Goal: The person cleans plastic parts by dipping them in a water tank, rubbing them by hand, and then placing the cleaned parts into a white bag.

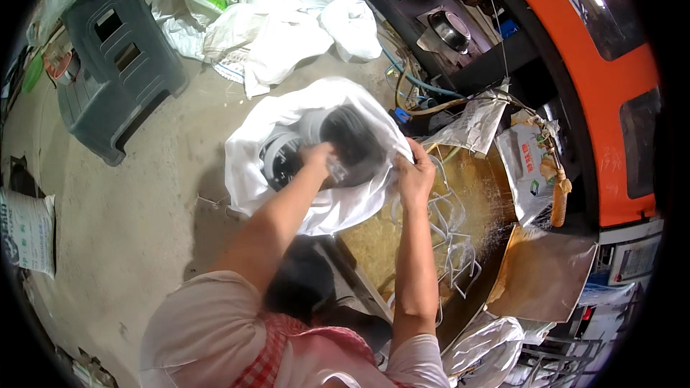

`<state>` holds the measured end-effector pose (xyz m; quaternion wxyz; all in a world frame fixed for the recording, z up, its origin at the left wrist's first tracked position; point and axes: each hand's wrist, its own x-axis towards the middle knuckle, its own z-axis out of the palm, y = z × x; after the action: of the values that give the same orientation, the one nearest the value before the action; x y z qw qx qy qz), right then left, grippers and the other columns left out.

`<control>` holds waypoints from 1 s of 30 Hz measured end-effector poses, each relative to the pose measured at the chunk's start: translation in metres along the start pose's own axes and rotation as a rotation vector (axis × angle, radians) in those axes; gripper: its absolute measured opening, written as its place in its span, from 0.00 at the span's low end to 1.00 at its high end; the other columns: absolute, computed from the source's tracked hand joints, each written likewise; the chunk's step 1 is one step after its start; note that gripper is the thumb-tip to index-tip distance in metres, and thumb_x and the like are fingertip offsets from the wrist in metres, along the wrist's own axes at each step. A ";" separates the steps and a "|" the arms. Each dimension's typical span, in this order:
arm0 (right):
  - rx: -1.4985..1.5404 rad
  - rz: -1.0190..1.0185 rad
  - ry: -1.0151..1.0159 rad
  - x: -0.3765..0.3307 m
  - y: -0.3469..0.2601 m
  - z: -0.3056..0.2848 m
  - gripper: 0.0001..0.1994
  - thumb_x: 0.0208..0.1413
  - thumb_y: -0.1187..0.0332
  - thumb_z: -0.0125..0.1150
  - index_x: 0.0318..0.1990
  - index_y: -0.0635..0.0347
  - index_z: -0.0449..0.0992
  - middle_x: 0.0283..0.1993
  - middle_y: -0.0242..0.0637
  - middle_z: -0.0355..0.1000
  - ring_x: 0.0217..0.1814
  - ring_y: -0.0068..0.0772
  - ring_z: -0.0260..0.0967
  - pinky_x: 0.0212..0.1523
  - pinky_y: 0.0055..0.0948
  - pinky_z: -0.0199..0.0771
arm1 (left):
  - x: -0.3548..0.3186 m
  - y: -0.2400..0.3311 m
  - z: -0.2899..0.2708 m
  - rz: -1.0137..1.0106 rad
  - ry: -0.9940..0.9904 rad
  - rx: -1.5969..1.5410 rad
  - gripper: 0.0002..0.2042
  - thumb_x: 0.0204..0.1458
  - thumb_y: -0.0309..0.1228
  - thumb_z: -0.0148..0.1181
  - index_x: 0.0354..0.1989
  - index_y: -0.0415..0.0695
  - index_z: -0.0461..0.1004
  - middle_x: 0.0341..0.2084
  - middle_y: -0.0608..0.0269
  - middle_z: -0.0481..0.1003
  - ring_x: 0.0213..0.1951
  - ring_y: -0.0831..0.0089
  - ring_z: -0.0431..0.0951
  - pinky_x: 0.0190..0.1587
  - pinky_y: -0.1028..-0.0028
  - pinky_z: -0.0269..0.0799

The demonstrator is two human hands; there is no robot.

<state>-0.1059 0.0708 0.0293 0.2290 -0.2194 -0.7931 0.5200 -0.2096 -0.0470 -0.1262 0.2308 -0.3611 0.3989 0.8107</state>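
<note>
A white woven sack (316,224) stands open in front of me. Inside it lie round dark pieces (352,136) with pale rims, some seemingly stacked; their exact kind is unclear. My left hand (320,159) reaches down into the sack's mouth, smeared by motion. A small clear blur shows beside its fingers, and I cannot make out whether it is held. On the right side, my right hand (417,174) pinches the rim of the sack, holding the edge up. Thin clear plastic strips (453,237) lie tangled just past my right forearm.
The strips rest on a yellowish board (374,255). A grey plastic step stool (126,57) stands at the far left. White sacks (280,36) are heaped at the back. An orange machine (575,43) lines the right, with hoses (424,97) and a silver bag (525,172) beside it.
</note>
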 end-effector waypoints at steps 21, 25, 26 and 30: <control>0.018 0.112 -0.141 -0.052 0.032 -0.022 0.15 0.55 0.72 0.52 0.50 0.66 0.66 0.42 0.35 0.69 0.40 0.22 0.65 0.40 0.20 0.65 | -0.001 -0.010 -0.016 0.356 0.124 0.981 0.41 0.45 0.52 0.54 0.59 0.32 0.49 0.55 0.38 0.55 0.55 0.48 0.60 0.55 0.58 0.57; 0.036 0.041 -0.105 -0.052 0.030 -0.011 0.15 0.55 0.72 0.51 0.50 0.67 0.66 0.41 0.34 0.69 0.39 0.20 0.65 0.38 0.18 0.65 | -0.038 0.032 -0.052 1.269 -0.320 1.730 0.37 0.44 0.46 0.56 0.61 0.43 0.50 0.61 0.47 0.46 0.63 0.49 0.42 0.60 0.51 0.41; 0.049 0.072 -0.095 -0.053 0.027 -0.010 0.15 0.54 0.72 0.51 0.50 0.67 0.66 0.41 0.34 0.69 0.38 0.20 0.65 0.37 0.18 0.65 | -0.039 0.034 -0.051 1.285 -0.488 1.900 0.37 0.44 0.46 0.56 0.61 0.46 0.50 0.62 0.50 0.44 0.63 0.49 0.41 0.59 0.47 0.41; 0.063 0.247 -0.070 -0.058 0.005 0.007 0.16 0.54 0.73 0.50 0.50 0.66 0.66 0.41 0.35 0.69 0.38 0.19 0.64 0.36 0.17 0.65 | -0.024 0.030 -0.051 1.027 -0.622 2.252 0.36 0.44 0.47 0.57 0.62 0.60 0.49 0.64 0.61 0.39 0.64 0.50 0.39 0.54 0.36 0.43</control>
<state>-0.0633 0.0337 0.0142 0.1422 -0.2896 -0.7510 0.5762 -0.1938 -0.1078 -0.1150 0.1530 0.4325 0.8857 0.0720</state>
